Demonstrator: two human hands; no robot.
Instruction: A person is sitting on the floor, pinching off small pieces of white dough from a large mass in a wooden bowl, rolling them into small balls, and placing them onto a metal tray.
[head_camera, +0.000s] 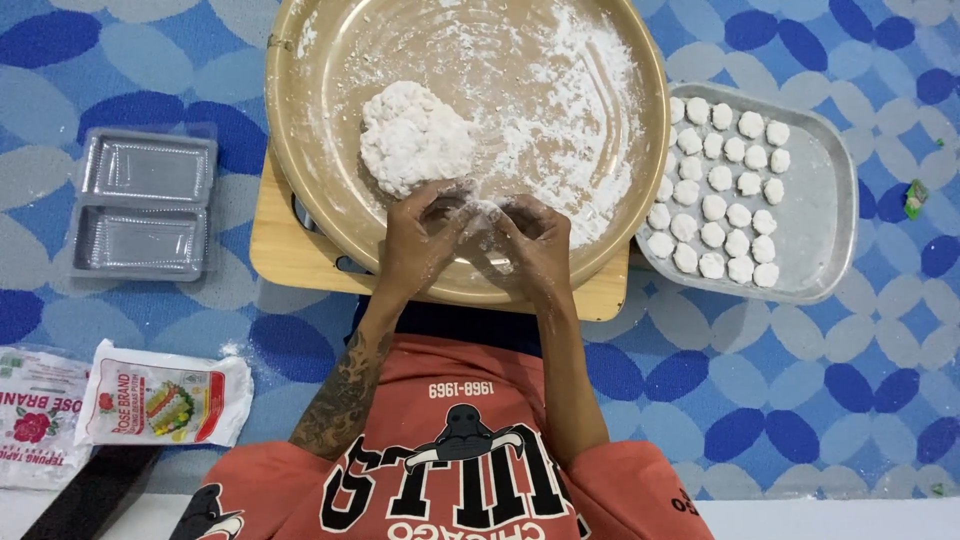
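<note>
Two floury hands — left hand (425, 235), right hand (535, 240) — grip pinching soft dough bit (483, 212) | round metal basin (300, 150) | lumpy dough mound (412, 137)

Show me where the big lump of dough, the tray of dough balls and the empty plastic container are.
big lump of dough (412, 137), head view, middle of its top.
tray of dough balls (822, 200), head view, bare metal right of the balls.
empty plastic container (145, 205), head view, divider between its two compartments.
</note>
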